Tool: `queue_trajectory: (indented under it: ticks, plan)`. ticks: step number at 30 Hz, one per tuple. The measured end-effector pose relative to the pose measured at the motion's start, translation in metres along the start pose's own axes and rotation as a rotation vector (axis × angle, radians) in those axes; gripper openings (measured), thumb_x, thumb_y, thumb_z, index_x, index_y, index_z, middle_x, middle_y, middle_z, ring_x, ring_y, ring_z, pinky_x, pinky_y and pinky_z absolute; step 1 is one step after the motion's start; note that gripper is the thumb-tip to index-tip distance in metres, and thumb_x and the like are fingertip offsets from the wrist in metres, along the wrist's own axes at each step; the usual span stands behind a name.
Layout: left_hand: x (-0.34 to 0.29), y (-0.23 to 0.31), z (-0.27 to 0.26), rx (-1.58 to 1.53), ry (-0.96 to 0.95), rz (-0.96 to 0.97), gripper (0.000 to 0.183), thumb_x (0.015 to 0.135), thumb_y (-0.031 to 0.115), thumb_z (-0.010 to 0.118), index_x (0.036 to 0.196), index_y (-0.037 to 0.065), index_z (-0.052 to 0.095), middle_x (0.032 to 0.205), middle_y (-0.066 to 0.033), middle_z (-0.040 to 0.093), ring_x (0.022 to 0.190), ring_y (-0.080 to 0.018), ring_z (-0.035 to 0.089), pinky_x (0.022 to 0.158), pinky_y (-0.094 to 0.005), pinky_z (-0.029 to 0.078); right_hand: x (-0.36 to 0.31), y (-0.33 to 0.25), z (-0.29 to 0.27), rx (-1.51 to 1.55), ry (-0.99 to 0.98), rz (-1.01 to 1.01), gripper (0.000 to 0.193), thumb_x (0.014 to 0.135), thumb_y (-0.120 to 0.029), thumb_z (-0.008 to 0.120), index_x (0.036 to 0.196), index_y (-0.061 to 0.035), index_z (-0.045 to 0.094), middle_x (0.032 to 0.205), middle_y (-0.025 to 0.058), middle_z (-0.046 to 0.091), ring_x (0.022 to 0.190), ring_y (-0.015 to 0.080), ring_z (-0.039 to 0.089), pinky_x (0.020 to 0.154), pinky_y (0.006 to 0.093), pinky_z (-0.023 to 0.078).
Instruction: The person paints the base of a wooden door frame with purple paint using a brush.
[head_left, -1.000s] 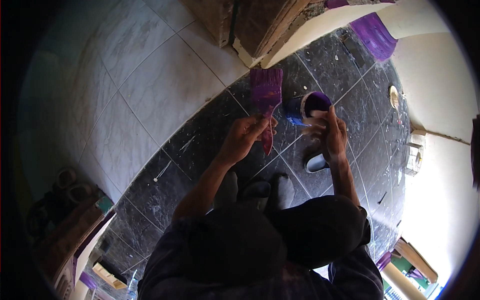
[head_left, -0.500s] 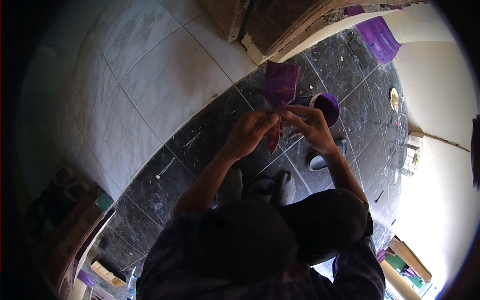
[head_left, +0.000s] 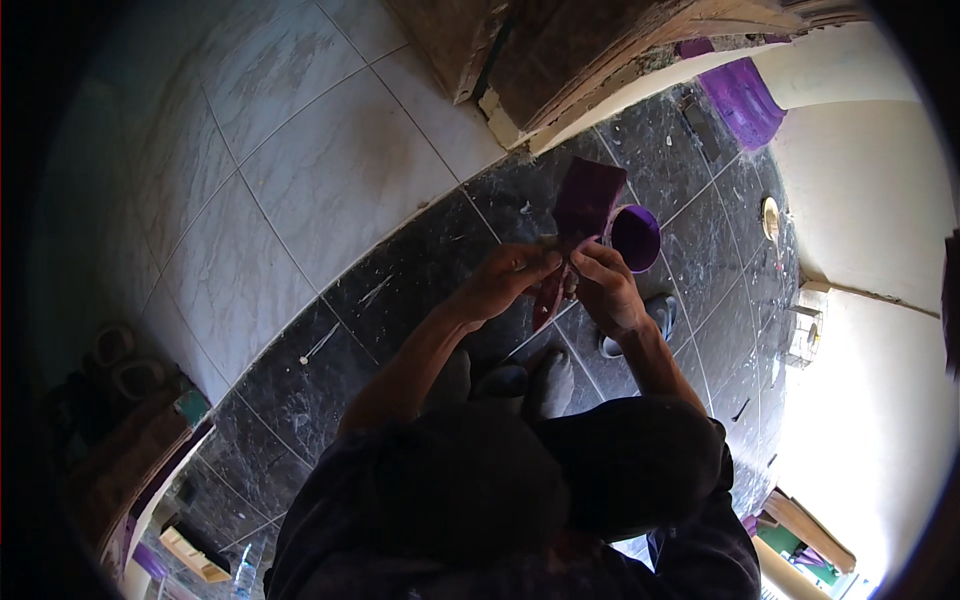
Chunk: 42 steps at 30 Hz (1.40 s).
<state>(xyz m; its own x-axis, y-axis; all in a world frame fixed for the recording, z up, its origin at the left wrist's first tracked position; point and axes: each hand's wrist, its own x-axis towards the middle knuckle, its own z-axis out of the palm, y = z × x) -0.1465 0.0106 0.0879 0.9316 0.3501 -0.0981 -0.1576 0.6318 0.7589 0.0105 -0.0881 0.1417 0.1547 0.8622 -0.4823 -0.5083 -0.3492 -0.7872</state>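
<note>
A wide paintbrush [head_left: 588, 200] coated in purple paint is held up in front of me, its bristles pointing away and its reddish handle toward me. My left hand [head_left: 508, 278] closes on the brush near the base of its handle, thumb and fingers pinched. From the other side my right hand [head_left: 608, 285] also pinches the brush at the neck, thumb tip close to the left thumb. Just behind and right of the brush stands a bucket [head_left: 636, 240] with a purple inside. Fingertips under the handle are partly hidden.
Dark, paint-spotted floor tiles [head_left: 400, 310] lie beneath me, with pale marble tiles [head_left: 330, 150] to the left. A wooden door frame [head_left: 570, 60] stands ahead. A purple-painted wall base [head_left: 742, 105] is at the far right. A slipper [head_left: 660, 315] lies near my right forearm.
Both hands and the brush have shifted slightly toward me; the brush head now tilts to the right and shows a flatter, darker face. The right fingers have curled in closer.
</note>
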Motion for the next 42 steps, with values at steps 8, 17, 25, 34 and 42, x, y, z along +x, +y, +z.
queue_trajectory:
  ticks: [8, 17, 25, 34, 42]
  plan:
    - [0.002, 0.000, -0.008, 0.095, -0.002, -0.026, 0.036, 0.104, 0.035, 0.048, 0.109, 0.005, 0.068, 0.092, -0.0050, 0.070, 0.081, -0.0115, 0.067, 0.074, -0.0252, 0.051, 0.012, -0.011, -0.010, -0.127, 0.021, -0.230, 0.025, 0.094, -0.020, 0.067, 0.102, 0.0032, 0.066, 0.095, 0.0128, 0.070, 0.082, 0.0187, 0.066, 0.076, 0.0330, 0.054]
    - [-0.142, -0.064, -0.089, 1.441, 1.002, -0.002, 0.026, 0.091, 0.036, 0.066, 0.091, 0.010, 0.066, 0.090, -0.0081, 0.067, 0.083, -0.0280, 0.064, 0.072, -0.0369, 0.052, 0.046, -0.025, -0.005, -0.303, 0.202, -0.467, 0.030, 0.090, -0.010, 0.071, 0.113, 0.0064, 0.062, 0.102, 0.0169, 0.071, 0.093, 0.0223, 0.070, 0.082, 0.0349, 0.059]
    - [-0.291, -0.134, -0.123, 1.881, 1.292, -0.235, 0.036, 0.095, 0.041, 0.056, 0.094, 0.005, 0.061, 0.118, -0.0251, 0.060, 0.100, -0.0437, 0.056, 0.086, -0.0547, 0.041, 0.065, -0.045, 0.007, -0.421, 0.236, -0.505, 0.033, 0.088, -0.010, 0.073, 0.113, 0.0087, 0.061, 0.100, 0.0170, 0.071, 0.090, 0.0212, 0.070, 0.079, 0.0340, 0.061]
    - [-0.295, -0.140, -0.129, 1.834, 1.303, -0.292, 0.039, 0.095, 0.040, 0.056, 0.100, 0.002, 0.063, 0.125, -0.0292, 0.057, 0.105, -0.0470, 0.055, 0.088, -0.0546, 0.041, 0.074, -0.049, 0.008, -0.466, 0.250, -0.514, 0.034, 0.088, -0.010, 0.074, 0.113, 0.0090, 0.062, 0.100, 0.0176, 0.071, 0.089, 0.0218, 0.070, 0.078, 0.0350, 0.061]
    - [-0.294, -0.139, -0.128, 1.836, 1.306, -0.321, 0.040, 0.095, 0.041, 0.054, 0.100, 0.001, 0.062, 0.125, -0.0315, 0.055, 0.106, -0.0482, 0.054, 0.090, -0.0558, 0.040, 0.084, -0.050, 0.006, -0.424, 0.270, -0.503, 0.036, 0.087, -0.009, 0.074, 0.114, 0.0096, 0.061, 0.101, 0.0179, 0.071, 0.089, 0.0222, 0.071, 0.077, 0.0343, 0.062]
